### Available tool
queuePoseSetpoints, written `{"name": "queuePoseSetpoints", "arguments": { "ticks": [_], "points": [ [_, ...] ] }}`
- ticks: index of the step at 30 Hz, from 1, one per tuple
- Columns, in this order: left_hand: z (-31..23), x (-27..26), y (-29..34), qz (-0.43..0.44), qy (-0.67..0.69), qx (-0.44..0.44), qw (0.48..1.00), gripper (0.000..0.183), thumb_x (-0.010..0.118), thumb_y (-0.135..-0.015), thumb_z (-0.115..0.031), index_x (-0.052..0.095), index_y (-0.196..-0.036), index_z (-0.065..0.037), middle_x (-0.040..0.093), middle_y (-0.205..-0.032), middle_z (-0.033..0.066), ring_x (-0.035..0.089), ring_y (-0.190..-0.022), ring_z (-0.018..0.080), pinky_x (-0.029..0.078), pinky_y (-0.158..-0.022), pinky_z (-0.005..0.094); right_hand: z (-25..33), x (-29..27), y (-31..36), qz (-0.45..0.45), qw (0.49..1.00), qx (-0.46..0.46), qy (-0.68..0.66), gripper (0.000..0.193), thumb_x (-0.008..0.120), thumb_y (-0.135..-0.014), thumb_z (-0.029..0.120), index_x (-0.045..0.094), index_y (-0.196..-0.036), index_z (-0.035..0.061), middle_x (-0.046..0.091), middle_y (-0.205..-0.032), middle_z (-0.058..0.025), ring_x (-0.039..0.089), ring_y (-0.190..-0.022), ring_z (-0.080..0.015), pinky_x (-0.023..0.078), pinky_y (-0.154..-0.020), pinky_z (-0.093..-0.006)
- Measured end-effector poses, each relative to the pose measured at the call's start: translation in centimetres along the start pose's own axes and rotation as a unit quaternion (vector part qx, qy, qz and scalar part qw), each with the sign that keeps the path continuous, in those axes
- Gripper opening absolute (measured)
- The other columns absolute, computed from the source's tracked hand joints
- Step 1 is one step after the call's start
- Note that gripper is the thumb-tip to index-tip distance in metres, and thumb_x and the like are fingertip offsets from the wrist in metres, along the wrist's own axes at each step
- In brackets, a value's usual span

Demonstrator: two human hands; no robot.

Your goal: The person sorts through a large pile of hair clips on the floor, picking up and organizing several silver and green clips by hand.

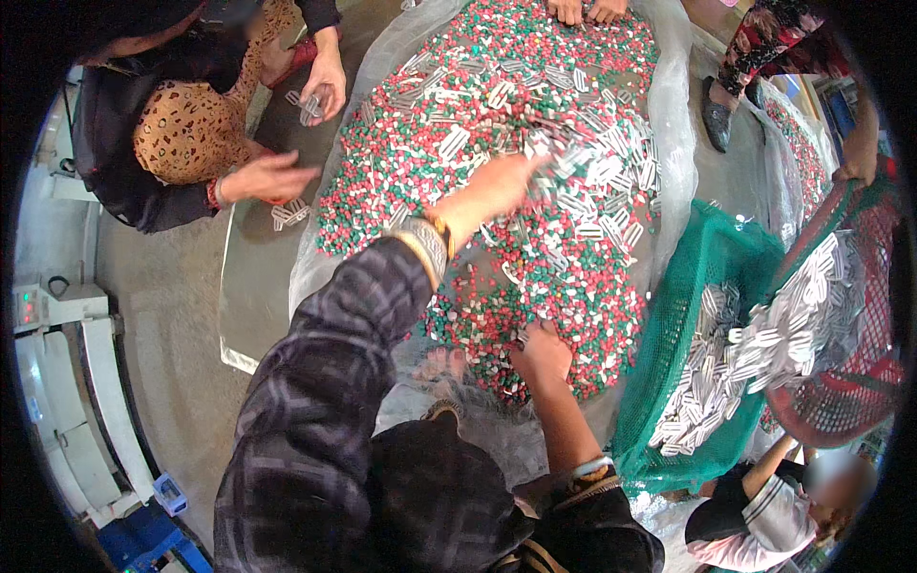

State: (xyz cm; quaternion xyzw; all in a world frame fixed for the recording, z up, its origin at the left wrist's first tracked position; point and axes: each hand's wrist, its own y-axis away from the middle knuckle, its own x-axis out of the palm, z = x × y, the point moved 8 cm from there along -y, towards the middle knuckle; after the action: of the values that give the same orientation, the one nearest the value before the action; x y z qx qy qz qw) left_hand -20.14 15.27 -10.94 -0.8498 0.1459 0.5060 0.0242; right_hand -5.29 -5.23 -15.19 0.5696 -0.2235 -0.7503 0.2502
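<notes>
The left hand [501,186] is stretched forward to the near edge of a loose heap of pale, slotted, elongated plastic pieces [611,172]; its fingers are blurred, and whether anything is pinched cannot be told. The right hand [542,355] is held lower and nearer the body, fingers curled in among small red, green and white pellets [583,296] — its grip is hidden. The pieces are strewn mostly beyond and to the right of the left hand, on top of the pellets. All is spread on a translucent plastic sheet [674,134] over a grey table [258,310]. At the right, more pieces are held in a green mesh basket [638,420] and a tilted red mesh basket [821,411], gripped by a co-worker's hand [858,160]. Beyond the table's left side, white machinery [115,411] is stood on a grey floor [158,286].
</notes>
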Motion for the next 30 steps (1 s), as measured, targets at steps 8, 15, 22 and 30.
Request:
{"name": "queuePoseSetpoints", "arguments": {
  "ticks": [8,15,22,30],
  "points": [
    [-1.4,-5.3,-4.6,-0.122,0.024,0.034,0.992,0.050,0.050,-0.077,-0.001,0.053,-0.123,-0.021,0.057,-0.112,0.0169,0.057,-0.100,0.0356,0.046,-0.087,0.0431,-6.9,-2.7,1.5,-0.137,0.950,0.092,-0.263,0.046,0.073,-0.068,0.023,0.051,-0.104,0.0064,0.063,-0.093,-0.0196,0.061,-0.086,-0.0361,0.046,-0.076,-0.0420],
    [-3.1,0.6,-10.3,0.038,-0.066,0.039,0.996,0.036,0.050,-0.081,-0.009,0.058,-0.113,-0.022,0.059,-0.103,0.0133,0.058,-0.098,0.0326,0.048,-0.080,0.0409,-6.8,-4.5,1.1,-0.209,0.929,0.038,-0.304,0.037,0.072,-0.072,0.037,0.062,-0.087,0.0051,0.065,-0.086,-0.0160,0.062,-0.081,-0.0328,0.046,-0.073,-0.0387],
    [-10.4,5.0,3.1,0.095,-0.100,0.199,0.970,0.025,0.051,-0.081,-0.018,0.067,-0.100,-0.023,0.060,-0.091,0.0104,0.060,-0.089,0.0321,0.049,-0.079,0.0438,-15.1,-4.4,0.1,-0.306,0.861,0.127,-0.386,0.024,0.060,-0.083,0.025,0.062,-0.084,0.0010,0.063,-0.075,-0.0170,0.059,-0.066,-0.0275,0.046,-0.064,-0.0375],
    [-6.2,0.6,-1.7,0.038,-0.051,0.095,0.994,0.048,0.048,-0.076,0.002,0.058,-0.117,-0.021,0.056,-0.110,0.0114,0.055,-0.103,0.0315,0.046,-0.085,0.0421,-16.1,-3.7,1.5,-0.349,0.787,0.106,-0.498,0.016,0.066,-0.080,0.013,0.062,-0.085,-0.0021,0.064,-0.077,-0.0100,0.058,-0.068,-0.0157,0.048,-0.063,-0.0296]
  ]
}}
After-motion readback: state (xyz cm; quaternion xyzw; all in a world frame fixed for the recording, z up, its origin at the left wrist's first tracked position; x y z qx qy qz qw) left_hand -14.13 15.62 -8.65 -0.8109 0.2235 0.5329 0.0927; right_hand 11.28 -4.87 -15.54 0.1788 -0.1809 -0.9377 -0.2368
